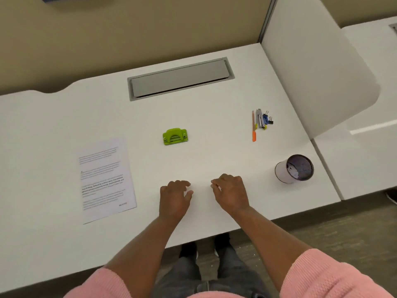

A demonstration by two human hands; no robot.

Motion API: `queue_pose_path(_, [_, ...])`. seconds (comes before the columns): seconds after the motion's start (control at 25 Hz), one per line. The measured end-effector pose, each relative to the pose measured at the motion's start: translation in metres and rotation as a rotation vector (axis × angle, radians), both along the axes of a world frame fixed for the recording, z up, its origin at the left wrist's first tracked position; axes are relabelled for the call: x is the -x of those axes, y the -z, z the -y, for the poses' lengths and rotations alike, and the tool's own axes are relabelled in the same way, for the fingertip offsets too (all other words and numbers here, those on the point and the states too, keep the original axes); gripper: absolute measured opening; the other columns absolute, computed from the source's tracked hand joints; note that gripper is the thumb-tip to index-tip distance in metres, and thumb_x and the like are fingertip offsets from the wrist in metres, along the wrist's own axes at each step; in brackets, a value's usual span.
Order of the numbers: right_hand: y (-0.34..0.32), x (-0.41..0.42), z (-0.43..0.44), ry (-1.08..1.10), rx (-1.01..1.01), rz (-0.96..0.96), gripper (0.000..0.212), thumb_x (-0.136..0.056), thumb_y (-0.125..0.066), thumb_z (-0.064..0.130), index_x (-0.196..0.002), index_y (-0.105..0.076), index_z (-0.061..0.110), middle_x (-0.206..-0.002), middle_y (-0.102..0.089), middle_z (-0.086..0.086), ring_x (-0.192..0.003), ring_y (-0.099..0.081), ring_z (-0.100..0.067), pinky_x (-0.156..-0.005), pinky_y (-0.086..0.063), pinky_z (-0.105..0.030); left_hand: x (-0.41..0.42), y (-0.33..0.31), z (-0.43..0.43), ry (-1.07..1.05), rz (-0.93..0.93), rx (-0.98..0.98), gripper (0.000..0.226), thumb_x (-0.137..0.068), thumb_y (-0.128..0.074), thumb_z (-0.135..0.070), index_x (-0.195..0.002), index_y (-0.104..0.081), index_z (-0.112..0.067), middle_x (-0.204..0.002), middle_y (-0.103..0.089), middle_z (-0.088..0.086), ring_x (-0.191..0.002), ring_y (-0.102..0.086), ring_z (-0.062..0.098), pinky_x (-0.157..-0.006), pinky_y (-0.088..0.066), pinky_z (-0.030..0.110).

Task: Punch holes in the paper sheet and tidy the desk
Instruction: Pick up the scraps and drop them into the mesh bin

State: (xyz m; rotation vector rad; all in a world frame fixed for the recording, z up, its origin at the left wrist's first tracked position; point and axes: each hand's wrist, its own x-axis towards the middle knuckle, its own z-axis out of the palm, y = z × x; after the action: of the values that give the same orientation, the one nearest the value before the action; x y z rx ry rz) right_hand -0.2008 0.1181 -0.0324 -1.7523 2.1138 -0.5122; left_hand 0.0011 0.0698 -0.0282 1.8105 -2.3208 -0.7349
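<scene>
Smooth matt white desk (214,125), glossy green plastic hole punch (175,136), printed paper sheet (106,179), mesh cup (295,168).

So on the table (214,117): hole punch (175,136) dead center, paper sheet (105,179) at 8 o'clock, pens and clips (261,122) at 2, cup (294,168) tipped over at 4.

1 sheet (106,179), 1 punch (175,136), 1 cup (294,168) — 2 hands (175,197).

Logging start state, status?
Left hand, right hand empty, on desk. Paper left, punch centre, both untouched. Nothing blocking.
</scene>
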Motion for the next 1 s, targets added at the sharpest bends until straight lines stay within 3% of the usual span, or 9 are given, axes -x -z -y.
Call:
queue_pose_path(0.2, [0.022, -0.042, 0.014, -0.065, -0.121, 0.017, 0.019, -0.094, -0.063, 0.023, -0.107, -0.077, 0.018, -0.097, -0.071, -0.003, -0.089, -0.066, -0.026, -0.087, -0.046, -0.041, -0.035, 0.017, 0.005, -0.039, 0.077, -0.044, 0.025, -0.090, -0.064, -0.038, -0.113, -0.069, -0.029, -0.100, -0.069, -0.011, -0.101, -0.060, 0.015, -0.091, -0.035, 0.034])
queue_pose_path(0.44, [0.030, -0.062, 0.029, -0.040, -0.161, 0.048, 0.024, -0.096, -0.061, 0.024, -0.113, -0.074, 0.014, -0.102, -0.070, -0.008, -0.092, -0.064, -0.029, -0.089, -0.044, -0.040, -0.032, 0.028, 0.011, -0.021, 0.045, -0.024, 0.025, -0.093, -0.060, -0.036, -0.114, -0.072, -0.027, -0.108, -0.069, -0.006, -0.104, -0.059, 0.018, -0.091, -0.037, 0.036])
queue_pose_path(0.8, [0.024, -0.082, 0.039, -0.006, -0.213, -0.046, 0.027, -0.099, -0.052, 0.024, -0.090, -0.074, 0.012, -0.087, -0.067, -0.007, -0.081, -0.060, -0.028, -0.077, -0.041, -0.036, -0.033, 0.030, 0.017, 0.060, 0.053, 0.052, 0.024, -0.092, -0.063, -0.033, -0.111, -0.074, -0.025, -0.102, -0.067, -0.004, -0.101, -0.058, 0.021, -0.086, -0.038, 0.038])
queue_pose_path(1.0, [0.014, -0.090, 0.047, -0.011, -0.282, -0.100, 0.020, -0.088, -0.054, 0.012, -0.068, -0.055, 0.012, -0.075, -0.061, -0.008, -0.067, -0.050, -0.027, -0.069, -0.044, -0.039, -0.034, 0.029, 0.020, 0.084, 0.062, 0.038, 0.025, -0.091, -0.064, -0.034, -0.113, -0.073, -0.027, -0.104, -0.067, -0.005, -0.102, -0.058, 0.019, -0.088, -0.035, 0.036])
